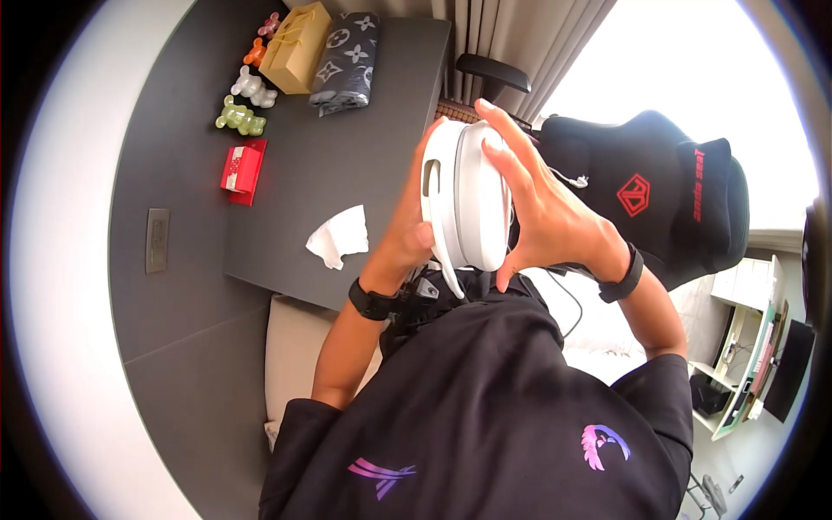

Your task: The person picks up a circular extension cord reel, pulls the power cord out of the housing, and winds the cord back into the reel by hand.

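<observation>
Between my two hands is a thick, round, white and grey appliance (pixel 469 195), tilted on its edge above my lap. A white rim with an oblong slot runs along its left side; its exact kind does not show. My left hand (pixel 409 227) grips that slotted side, thumb on the rim and the other fingers mostly hidden behind. Against the opposite white face, my right hand (pixel 550 204) is spread, its fingertips at the upper edge and its thumb low. Left of my left hand, a crumpled white tissue (pixel 338 237) lies on the dark grey desk (pixel 282 230).
Along the desk's far left stand several bear figurines (pixel 241 117), a tan box (pixel 295 48), a folded dark patterned cloth (pixel 348 61) and a red box (pixel 243 171). A black gaming chair (pixel 659 186) is at the right, before a white shelf unit (pixel 737 347).
</observation>
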The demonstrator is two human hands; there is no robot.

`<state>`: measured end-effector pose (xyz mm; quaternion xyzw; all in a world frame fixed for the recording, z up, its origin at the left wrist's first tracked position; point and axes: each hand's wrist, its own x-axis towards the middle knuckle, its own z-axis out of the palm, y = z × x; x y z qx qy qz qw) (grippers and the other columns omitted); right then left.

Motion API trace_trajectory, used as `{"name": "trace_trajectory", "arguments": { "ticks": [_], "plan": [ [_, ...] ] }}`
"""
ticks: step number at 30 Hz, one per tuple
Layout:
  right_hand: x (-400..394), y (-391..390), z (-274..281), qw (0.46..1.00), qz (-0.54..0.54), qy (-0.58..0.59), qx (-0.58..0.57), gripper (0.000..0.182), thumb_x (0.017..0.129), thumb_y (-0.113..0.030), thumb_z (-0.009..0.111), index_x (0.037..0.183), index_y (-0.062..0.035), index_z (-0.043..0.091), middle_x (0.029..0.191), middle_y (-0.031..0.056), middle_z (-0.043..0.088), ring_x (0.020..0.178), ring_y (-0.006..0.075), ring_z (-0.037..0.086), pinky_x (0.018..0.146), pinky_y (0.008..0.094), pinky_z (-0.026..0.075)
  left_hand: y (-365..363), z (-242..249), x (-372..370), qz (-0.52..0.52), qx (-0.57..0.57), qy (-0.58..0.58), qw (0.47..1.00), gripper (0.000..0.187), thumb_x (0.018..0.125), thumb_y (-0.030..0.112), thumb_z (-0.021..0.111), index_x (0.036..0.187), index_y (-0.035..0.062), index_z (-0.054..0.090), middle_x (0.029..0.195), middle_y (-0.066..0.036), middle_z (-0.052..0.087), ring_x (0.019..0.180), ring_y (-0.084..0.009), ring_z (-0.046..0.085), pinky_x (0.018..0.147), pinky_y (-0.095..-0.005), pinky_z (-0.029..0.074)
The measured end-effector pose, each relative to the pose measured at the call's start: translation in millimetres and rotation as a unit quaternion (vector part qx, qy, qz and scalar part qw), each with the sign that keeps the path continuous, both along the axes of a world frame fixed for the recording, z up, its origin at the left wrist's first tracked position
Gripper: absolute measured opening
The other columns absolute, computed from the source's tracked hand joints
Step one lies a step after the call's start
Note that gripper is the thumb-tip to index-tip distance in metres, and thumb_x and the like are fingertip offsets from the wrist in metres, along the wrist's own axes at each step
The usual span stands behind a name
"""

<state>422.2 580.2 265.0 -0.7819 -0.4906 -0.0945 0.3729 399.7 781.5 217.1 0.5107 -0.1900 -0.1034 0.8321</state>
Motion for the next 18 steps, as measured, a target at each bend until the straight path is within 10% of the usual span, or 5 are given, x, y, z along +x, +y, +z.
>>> {"name": "trace_trajectory", "arguments": {
  "ticks": [18],
  "plan": [
    [-5,3,8,0.996,0.015,0.054,0.074,0.121,0.049,-0.027,0.09,0.148,-0.0073,0.023,0.146,0.0264,0.028,0.134,0.0443,0.036,0.105,0.0503,0.038,16,9,-3,-0.031,0.163,-0.15,0.975,0.146,0.05,0.031,0.086,0.153,0.0061,-0.015,0.157,-0.017,0.012,0.146,-0.0286,0.018,0.116,-0.0394,0.022]
  ]
}}
